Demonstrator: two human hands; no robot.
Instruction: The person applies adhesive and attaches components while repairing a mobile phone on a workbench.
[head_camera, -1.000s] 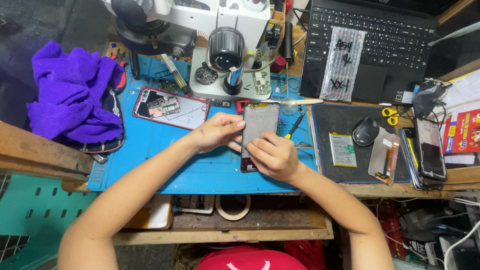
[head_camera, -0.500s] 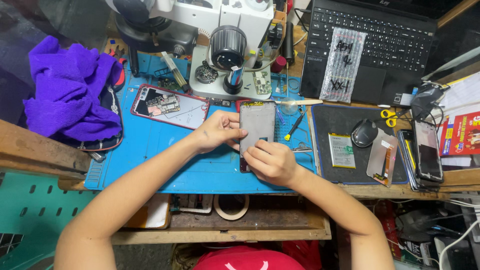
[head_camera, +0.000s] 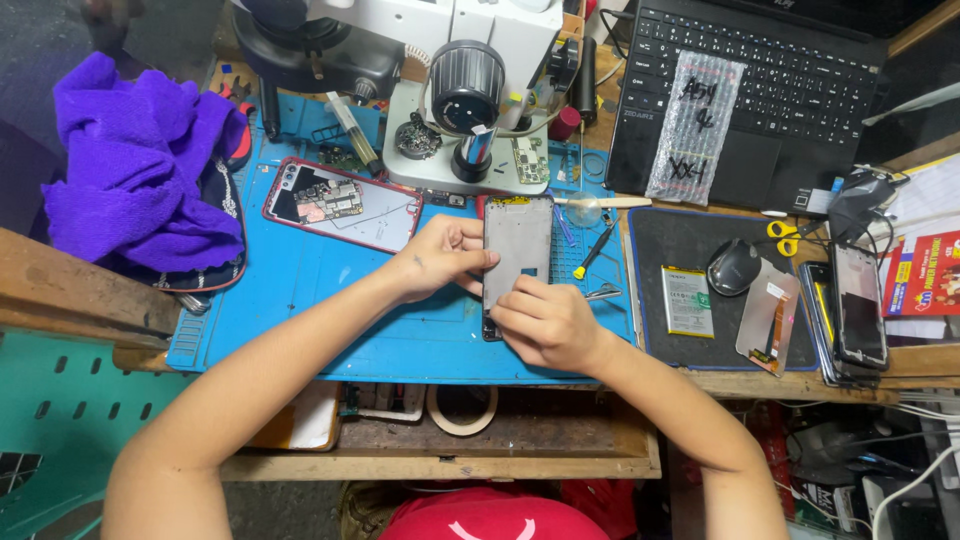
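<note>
While both hands (head_camera: 440, 262) (head_camera: 545, 322) grip phone frame (head_camera: 518, 255) (on blue mat (head_camera: 300, 310)), opened phone (head_camera: 342, 203) left, tweezers (head_camera: 597, 245) right.

Worn wooden bench (head_camera: 560, 440) with open shelf beneath, topped by blue rubber mat (head_camera: 300, 300); green perforated plastic crate (head_camera: 50, 420) at left; dim, cluttered surroundings.

Your wooden bench (head_camera: 560, 385) carries a blue work mat (head_camera: 300, 300) under your fingers (head_camera: 520, 292). Left of them on the mat lies an opened red phone shell (head_camera: 342, 204), and beyond that a purple cloth (head_camera: 135, 165). Past them stands a white microscope (head_camera: 468, 100). To their right lies a dark mat (head_camera: 655, 320) with a battery (head_camera: 687, 301), a mouse (head_camera: 733, 266) and a laptop (head_camera: 790, 90) behind.
</note>
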